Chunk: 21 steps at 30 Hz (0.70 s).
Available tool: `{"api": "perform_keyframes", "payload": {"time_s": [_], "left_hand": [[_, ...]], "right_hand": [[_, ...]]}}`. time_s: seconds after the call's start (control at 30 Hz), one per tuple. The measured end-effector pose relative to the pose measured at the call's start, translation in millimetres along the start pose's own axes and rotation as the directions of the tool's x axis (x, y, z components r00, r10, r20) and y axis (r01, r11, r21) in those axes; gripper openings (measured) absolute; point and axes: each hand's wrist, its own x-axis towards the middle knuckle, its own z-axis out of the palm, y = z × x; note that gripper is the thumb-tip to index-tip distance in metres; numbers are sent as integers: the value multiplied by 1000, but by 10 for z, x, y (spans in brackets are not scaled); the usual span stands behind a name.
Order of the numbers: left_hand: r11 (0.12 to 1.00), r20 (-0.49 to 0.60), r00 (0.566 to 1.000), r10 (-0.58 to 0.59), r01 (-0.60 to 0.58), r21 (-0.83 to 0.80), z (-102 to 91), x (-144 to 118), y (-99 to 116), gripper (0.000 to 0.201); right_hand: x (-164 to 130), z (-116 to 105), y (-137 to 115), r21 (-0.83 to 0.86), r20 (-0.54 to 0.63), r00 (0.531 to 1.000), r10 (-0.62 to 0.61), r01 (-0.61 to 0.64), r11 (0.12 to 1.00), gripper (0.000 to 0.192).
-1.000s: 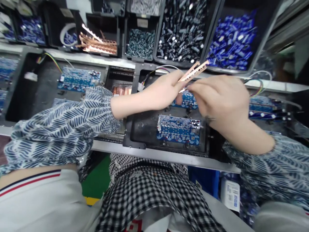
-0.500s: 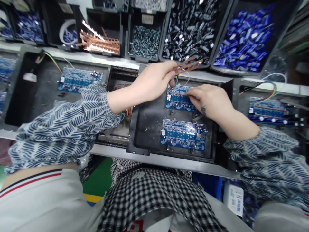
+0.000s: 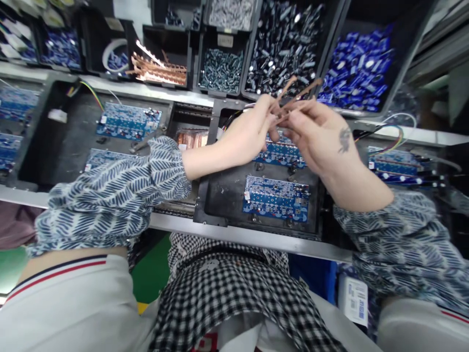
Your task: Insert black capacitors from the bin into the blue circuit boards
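With fingers of the left hand (image 3: 249, 129) bent and pressed together, pinches copper strips (image 3: 308, 90), extending outward past the fingertips. Meets the same strips with bent fingers of the right hand (image 3: 322, 134); cannot tell whether pinching or merely touching. Note beneath the fingers a partly covered blue circuit board (image 3: 280, 155), and, on the near side of the fingers, a second board (image 3: 276, 198) in plain view, both inside a black tray (image 3: 223, 195). Note dark cylindrical parts (image 3: 286, 44) just beyond the fingertips, and blue parts (image 3: 357, 68) beyond and rightward.
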Motion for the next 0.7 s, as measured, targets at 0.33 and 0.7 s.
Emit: {"api": "perform_keyframes", "payload": {"time_s": [0.33,0.7], "left_hand": [[994,-91,993,71,-62,91,-411,63,-129,15],[919,-13,1000,27,-20,394,-470,-150,-233,32]], "right_hand": [[-118,-138,16,-552,306,938,-163,314,772,18],[-203,-9,189,-624,474,862,-177,471,624,32]]}}
